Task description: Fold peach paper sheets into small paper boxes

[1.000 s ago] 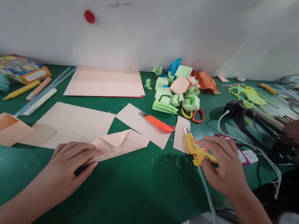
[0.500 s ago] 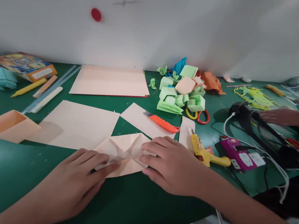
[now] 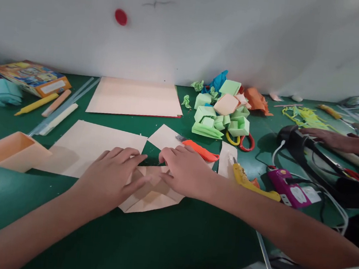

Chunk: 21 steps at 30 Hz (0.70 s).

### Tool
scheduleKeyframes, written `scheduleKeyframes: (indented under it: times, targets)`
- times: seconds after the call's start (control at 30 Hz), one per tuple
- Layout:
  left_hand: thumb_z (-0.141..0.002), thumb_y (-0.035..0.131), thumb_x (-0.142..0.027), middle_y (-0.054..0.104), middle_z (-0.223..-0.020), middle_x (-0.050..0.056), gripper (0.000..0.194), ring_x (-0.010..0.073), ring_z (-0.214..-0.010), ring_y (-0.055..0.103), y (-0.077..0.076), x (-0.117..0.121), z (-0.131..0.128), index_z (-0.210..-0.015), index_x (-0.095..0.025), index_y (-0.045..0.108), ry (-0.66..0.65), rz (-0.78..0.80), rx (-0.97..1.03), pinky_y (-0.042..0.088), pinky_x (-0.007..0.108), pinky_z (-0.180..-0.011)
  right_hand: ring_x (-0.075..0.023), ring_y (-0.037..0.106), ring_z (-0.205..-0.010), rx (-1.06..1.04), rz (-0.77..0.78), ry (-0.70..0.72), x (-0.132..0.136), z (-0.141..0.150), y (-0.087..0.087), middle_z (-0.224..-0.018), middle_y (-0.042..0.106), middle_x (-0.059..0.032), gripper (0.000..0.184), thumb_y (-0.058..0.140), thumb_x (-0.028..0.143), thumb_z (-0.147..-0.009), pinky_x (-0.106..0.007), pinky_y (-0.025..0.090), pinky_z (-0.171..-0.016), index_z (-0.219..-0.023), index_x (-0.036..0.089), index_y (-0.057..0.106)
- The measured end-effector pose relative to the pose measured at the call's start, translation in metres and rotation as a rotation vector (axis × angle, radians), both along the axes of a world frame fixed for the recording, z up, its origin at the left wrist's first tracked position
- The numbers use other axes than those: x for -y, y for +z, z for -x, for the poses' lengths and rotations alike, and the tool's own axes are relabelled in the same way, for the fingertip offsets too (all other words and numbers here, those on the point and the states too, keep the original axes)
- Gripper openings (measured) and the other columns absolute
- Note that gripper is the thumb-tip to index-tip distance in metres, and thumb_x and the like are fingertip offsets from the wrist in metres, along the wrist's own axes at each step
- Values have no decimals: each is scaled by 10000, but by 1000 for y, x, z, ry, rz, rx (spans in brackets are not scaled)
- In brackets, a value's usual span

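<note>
A pale peach sheet of folded paper [image 3: 153,199] lies on the green table in front of me, its creased flaps partly raised. My left hand [image 3: 107,178] grips its far left edge, thumb over the paper and fingers behind. At the far right edge, my right hand [image 3: 186,170] is closed on the same paper, fingers curled over the fold. Beyond it, an orange utility knife [image 3: 200,150] rests on a paper piece [image 3: 162,137]. To the left a flat peach sheet [image 3: 75,152] sits beside an open folded paper box [image 3: 10,153].
A yellow glue gun [image 3: 242,177] and a purple power adapter [image 3: 290,187] with cables lie to the right. Behind are paper boxes [image 3: 225,104], scissors [image 3: 246,142] and stacked sheets [image 3: 134,98]. Glue sticks [image 3: 58,119] lie left. Another person's hand [image 3: 323,137] is at far right.
Both my hands have moved from the paper's near part and sides to its far edge, where a flap is now folded up. The other person's hand has shifted slightly.
</note>
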<state>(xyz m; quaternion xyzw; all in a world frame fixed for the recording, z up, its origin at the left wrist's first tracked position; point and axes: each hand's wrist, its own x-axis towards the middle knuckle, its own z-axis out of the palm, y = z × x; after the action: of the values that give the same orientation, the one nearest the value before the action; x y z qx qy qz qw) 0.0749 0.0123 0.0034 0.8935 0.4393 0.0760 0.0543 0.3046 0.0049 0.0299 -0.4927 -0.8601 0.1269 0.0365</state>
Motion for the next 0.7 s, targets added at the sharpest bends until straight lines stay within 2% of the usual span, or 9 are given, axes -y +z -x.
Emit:
scheduleKeyframes:
  times: [0.1, 0.17, 0.27, 0.47, 0.53, 0.7]
  targets:
    - [-984, 475, -552, 663, -1238, 130, 471, 345, -1111, 609, -4, -3, -10, -1184, -185, 693, -61, -28, -31, 488, 519, -918, -301, 599, -1044, 22, -26, 23, 3, 1, -4, -1106, 698, -115, 239, 586, 283, -943, -467, 385, -959, -1142, 151, 602]
    - [-955, 540, -452, 673, -1186, 124, 339, 340, -1072, 616, -6, 0, -13, -1113, -196, 695, -90, -45, -32, 489, 505, -883, -310, 598, -1049, 32, -34, 20, 7, 1, -5, -1112, 695, -119, 264, 594, 302, -930, -476, 377, -965, -1144, 149, 618]
    - [-926, 540, -329, 684, -1092, 106, 211, 319, -1014, 618, -7, 5, -14, -1037, -211, 675, -89, -29, 7, 484, 474, -841, -307, 597, -1013, 42, -25, 14, 13, 3, -4, -1066, 699, -110, 248, 590, 262, -901, -471, 372, -936, -1119, 153, 633]
    - [-932, 559, -350, 661, -878, 50, 144, 248, -822, 599, -5, 11, -13, -895, -219, 605, -74, 31, 86, 455, 379, -701, -246, 558, -906, -32, -46, 27, 28, 3, -5, -947, 688, -50, 59, 572, 199, -916, -397, 349, -821, -965, 193, 603]
    - [-960, 512, -274, 652, -826, 36, 137, 229, -751, 582, -3, 16, -12, -874, -219, 604, -145, -24, 63, 434, 370, -670, -227, 533, -868, -62, -71, 31, 40, 1, -10, -927, 671, -32, 36, 574, 176, -922, -379, 341, -789, -932, 204, 592]
    - [-966, 409, -75, 654, -821, 51, 286, 226, -750, 592, 2, 33, -13, -852, -177, 650, -484, -246, 52, 450, 374, -674, -230, 500, -894, -37, -200, 85, 81, -6, -25, -1013, 660, -51, 62, 576, 145, -938, -399, 358, -795, -968, 179, 618]
